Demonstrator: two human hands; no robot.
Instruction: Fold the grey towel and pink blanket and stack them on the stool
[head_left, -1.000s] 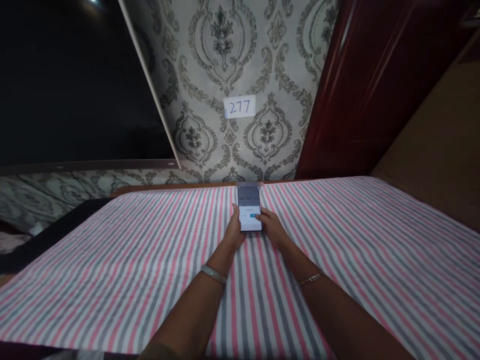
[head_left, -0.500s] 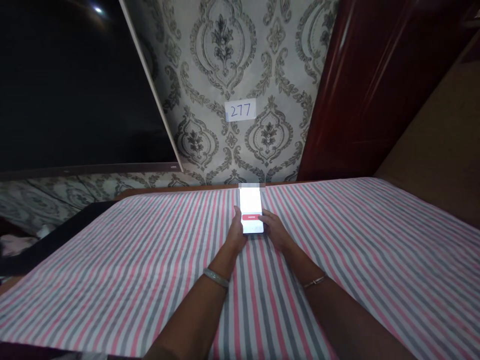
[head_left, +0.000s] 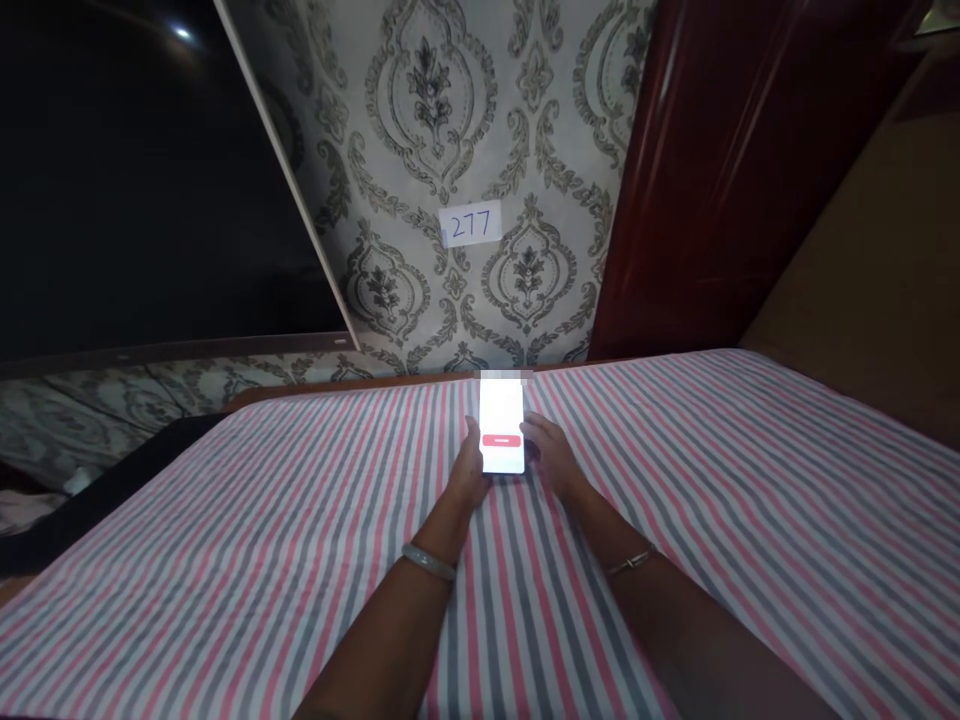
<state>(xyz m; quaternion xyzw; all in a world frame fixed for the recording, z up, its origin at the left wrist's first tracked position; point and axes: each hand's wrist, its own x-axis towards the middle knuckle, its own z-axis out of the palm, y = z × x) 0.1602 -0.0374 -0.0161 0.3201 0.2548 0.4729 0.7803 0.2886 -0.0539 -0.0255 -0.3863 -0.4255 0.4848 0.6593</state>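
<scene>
A lit smartphone [head_left: 501,410] stands propped up over the striped cloth, its screen mostly white with a red bar low down. My left hand [head_left: 469,470] grips its left edge, thumb along the side and the other fingers hidden behind it. At the right edge is my right hand [head_left: 553,455], fingers bent against the phone's side and one fingertip close to the end of the red bar. How far those fingers reach behind the phone is hidden. A pale bangle [head_left: 428,561] circles my left wrist, and a thin metal bracelet [head_left: 632,561] my right.
Pink, grey and white striped cloth [head_left: 300,520] covers the surface under my arms. A large dark television screen [head_left: 150,190] is at the left. Behind are patterned wallpaper [head_left: 431,90], a paper label [head_left: 470,223] reading 277, and a dark red glossy panel [head_left: 697,200].
My right fingertip has drawn back from the red bar to the phone's right edge. The view has shifted slightly; my left hand keeps its hold.
</scene>
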